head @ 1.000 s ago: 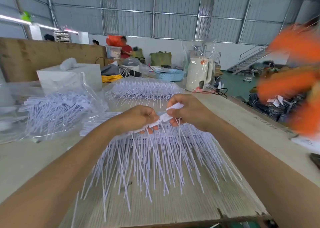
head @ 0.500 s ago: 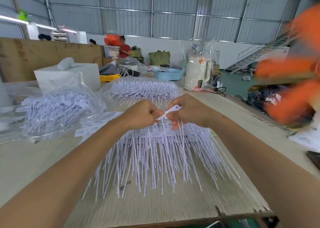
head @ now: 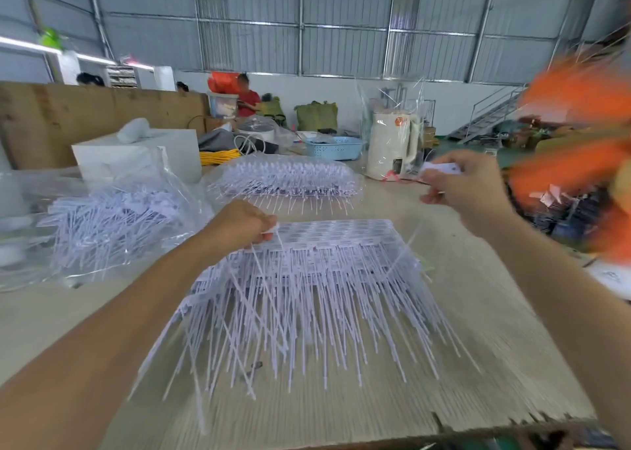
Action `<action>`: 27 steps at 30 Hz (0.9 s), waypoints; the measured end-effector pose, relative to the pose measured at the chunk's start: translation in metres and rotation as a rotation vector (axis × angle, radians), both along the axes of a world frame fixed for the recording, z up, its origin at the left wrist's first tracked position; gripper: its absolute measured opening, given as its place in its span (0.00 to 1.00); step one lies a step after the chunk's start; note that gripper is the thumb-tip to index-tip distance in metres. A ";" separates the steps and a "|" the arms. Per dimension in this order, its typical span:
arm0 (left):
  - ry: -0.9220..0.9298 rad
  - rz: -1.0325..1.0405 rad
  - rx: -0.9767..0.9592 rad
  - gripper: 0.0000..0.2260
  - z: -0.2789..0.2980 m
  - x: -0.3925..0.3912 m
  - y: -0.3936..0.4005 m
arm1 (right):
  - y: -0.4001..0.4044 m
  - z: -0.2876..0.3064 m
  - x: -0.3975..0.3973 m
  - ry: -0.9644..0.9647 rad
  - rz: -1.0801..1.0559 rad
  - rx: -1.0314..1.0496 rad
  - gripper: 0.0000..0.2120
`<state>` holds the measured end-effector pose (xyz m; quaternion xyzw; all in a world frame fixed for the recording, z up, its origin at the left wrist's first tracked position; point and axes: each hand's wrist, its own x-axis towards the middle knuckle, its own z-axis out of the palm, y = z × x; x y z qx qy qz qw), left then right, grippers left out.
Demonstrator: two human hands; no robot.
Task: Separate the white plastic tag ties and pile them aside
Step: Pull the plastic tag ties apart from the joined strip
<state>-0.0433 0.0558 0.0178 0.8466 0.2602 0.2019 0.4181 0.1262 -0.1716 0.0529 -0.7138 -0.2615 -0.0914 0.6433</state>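
Observation:
A stack of joined white plastic tag ties (head: 317,279) lies on the table in front of me, label heads at the back and thin tails fanning toward me. My left hand (head: 244,222) grips the stack's far left corner, fingers curled round a tie head. My right hand (head: 461,185) is raised to the right, clear of the stack, and pinches one separated white tie (head: 440,169) by its flat head. That tie's tail is blurred.
A clear bag of loose ties (head: 109,217) lies at the left. Another bagged stack (head: 286,180) sits behind. A white box (head: 136,156), blue basket (head: 336,147) and wrapped white kettle (head: 392,149) stand further back. Blurred orange shapes (head: 577,163) fill the right edge.
My right hand has pulled one tie off the stack and swung up and to the right with it. The stack has dropped flat on the table; my left hand stays on its corner.

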 end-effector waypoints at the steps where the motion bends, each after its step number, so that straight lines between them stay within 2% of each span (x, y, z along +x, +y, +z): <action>1: -0.026 -0.024 -0.001 0.14 0.000 0.002 0.002 | -0.009 0.004 0.006 0.060 0.025 0.060 0.04; 3: -0.029 -0.112 0.009 0.15 -0.001 0.015 -0.010 | -0.008 0.005 0.004 0.090 0.120 0.051 0.04; 4: -0.018 -0.155 0.039 0.15 -0.003 0.023 -0.018 | -0.002 0.004 -0.003 0.070 0.182 0.025 0.02; 5: 0.007 -0.184 0.089 0.15 -0.006 0.030 -0.025 | 0.003 0.005 -0.013 0.032 0.230 -0.002 0.04; 8: 0.147 -0.212 0.269 0.17 -0.021 0.035 -0.024 | 0.011 0.018 -0.026 -0.026 0.300 -0.014 0.07; 10: 0.320 -0.186 0.479 0.18 -0.027 0.032 -0.020 | 0.012 0.028 -0.029 -0.013 0.322 0.006 0.05; 11: 0.345 -0.143 0.589 0.19 -0.025 0.030 -0.023 | 0.013 0.032 -0.031 0.005 0.348 0.013 0.04; 12: 0.274 -0.110 0.638 0.20 -0.021 0.029 -0.027 | 0.016 0.035 -0.034 0.026 0.381 0.020 0.03; 13: 0.126 -0.107 0.583 0.22 -0.014 0.028 -0.035 | 0.020 0.036 -0.037 0.053 0.412 0.021 0.03; 15: -0.147 -0.201 0.295 0.26 0.003 0.024 -0.058 | 0.030 0.036 -0.044 0.116 0.469 0.026 0.02; 17: -0.208 -0.341 0.092 0.26 0.017 0.021 -0.082 | 0.040 0.033 -0.050 0.175 0.479 0.054 0.02; 20: -0.245 -0.441 -0.095 0.08 0.012 0.021 -0.105 | 0.055 0.024 -0.054 0.336 0.432 0.230 0.05; 21: -0.260 -0.424 -0.093 0.05 0.010 0.020 -0.107 | 0.059 0.020 -0.056 0.391 0.426 0.288 0.04; 23: -0.265 -0.330 -0.006 0.08 0.002 0.021 -0.102 | 0.064 0.014 -0.056 0.455 0.447 0.328 0.03; 27: -0.311 -0.125 0.098 0.12 -0.002 0.006 -0.075 | 0.073 0.003 -0.062 0.374 0.492 0.072 0.08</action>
